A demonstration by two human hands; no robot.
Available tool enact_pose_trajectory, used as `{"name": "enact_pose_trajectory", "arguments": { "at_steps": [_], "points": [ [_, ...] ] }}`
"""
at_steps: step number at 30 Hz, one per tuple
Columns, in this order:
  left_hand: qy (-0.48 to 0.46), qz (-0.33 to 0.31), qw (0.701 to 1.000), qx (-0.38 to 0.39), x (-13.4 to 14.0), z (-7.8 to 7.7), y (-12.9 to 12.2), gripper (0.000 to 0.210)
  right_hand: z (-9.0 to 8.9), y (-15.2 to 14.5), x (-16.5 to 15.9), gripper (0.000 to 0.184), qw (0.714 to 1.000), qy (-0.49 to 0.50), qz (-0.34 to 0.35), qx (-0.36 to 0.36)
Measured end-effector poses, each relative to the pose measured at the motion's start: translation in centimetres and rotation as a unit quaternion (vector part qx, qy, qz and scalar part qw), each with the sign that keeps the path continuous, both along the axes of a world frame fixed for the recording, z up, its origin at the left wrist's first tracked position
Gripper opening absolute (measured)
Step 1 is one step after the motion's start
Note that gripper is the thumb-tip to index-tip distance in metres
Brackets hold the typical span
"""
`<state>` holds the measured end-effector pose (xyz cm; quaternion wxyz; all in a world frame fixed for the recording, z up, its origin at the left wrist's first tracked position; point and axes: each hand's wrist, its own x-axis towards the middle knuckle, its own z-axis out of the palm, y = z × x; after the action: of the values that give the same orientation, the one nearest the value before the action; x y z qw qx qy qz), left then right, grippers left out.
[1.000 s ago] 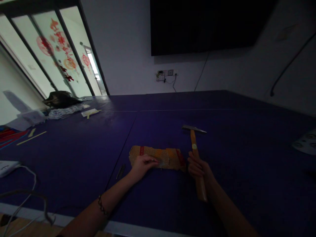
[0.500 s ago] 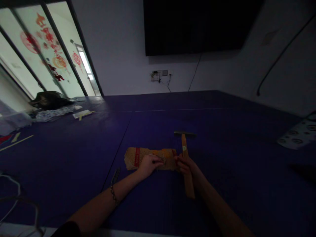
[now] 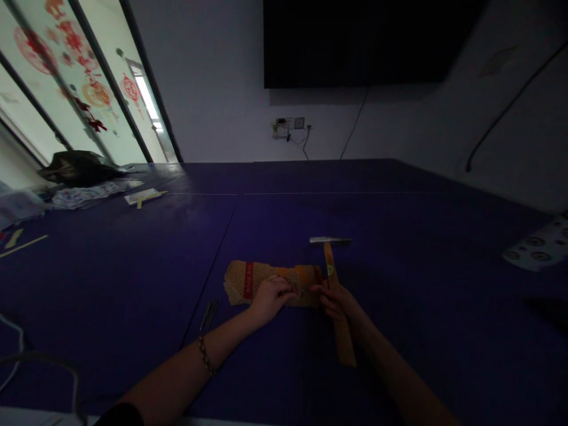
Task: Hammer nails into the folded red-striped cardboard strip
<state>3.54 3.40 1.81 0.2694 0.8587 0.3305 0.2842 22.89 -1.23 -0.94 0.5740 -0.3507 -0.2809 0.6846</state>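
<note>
A flat tan piece dotted with many small dark marks [image 3: 236, 281], with a red lettered band and orange patches, lies on the purple-blue table. My left hand [image 3: 270, 297] rests on its middle, thumb and fingers pinched together; what they may hold is too small to make out. A hammer [image 3: 331, 266] with a wooden handle and narrow metal head is in my right hand [image 3: 339, 302], its head pointing away from me. The right fingertips reach the piece's right end. Several thin metal pieces, like nails [image 3: 208, 313], lie left of my left forearm.
The purple-blue tabletop [image 3: 266, 219] runs back to the wall. At the far left are a dark bag [image 3: 80, 168], a white tray [image 3: 142, 196] and thin strips [image 3: 24, 247]. A pale cable [image 3: 73, 384] loops at lower left. A patterned white object [image 3: 535, 251] stands right.
The view has shifted slightly. My right hand has tilted the hammer a little, its handle end moving right and nearer me. My left hand keeps its place on the tan piece.
</note>
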Motion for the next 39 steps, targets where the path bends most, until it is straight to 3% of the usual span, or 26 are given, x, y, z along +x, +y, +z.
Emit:
{"name": "enact_pose_trajectory", "arguments": {
  "at_steps": [7,18,27,39],
  "points": [
    [-0.025,-0.008,1.000,-0.007,-0.1,-0.4,0.0,0.006,-1.2,0.8,1.3,0.028,0.999,-0.006,0.041,-0.016],
    [0.025,-0.019,0.998,0.049,0.1,-0.2,-0.3,0.016,-0.4,0.0,0.7,0.022,1.000,-0.002,0.028,-0.014],
    [-0.014,0.009,0.999,0.034,-0.1,-1.1,0.2,0.017,-1.2,0.6,1.3,0.024,0.999,-0.005,0.046,-0.022],
    [-0.001,-0.014,0.999,0.029,-0.3,-0.4,0.2,0.016,-2.3,1.3,2.3,0.023,0.997,-0.001,0.076,-0.025]
  ]
}}
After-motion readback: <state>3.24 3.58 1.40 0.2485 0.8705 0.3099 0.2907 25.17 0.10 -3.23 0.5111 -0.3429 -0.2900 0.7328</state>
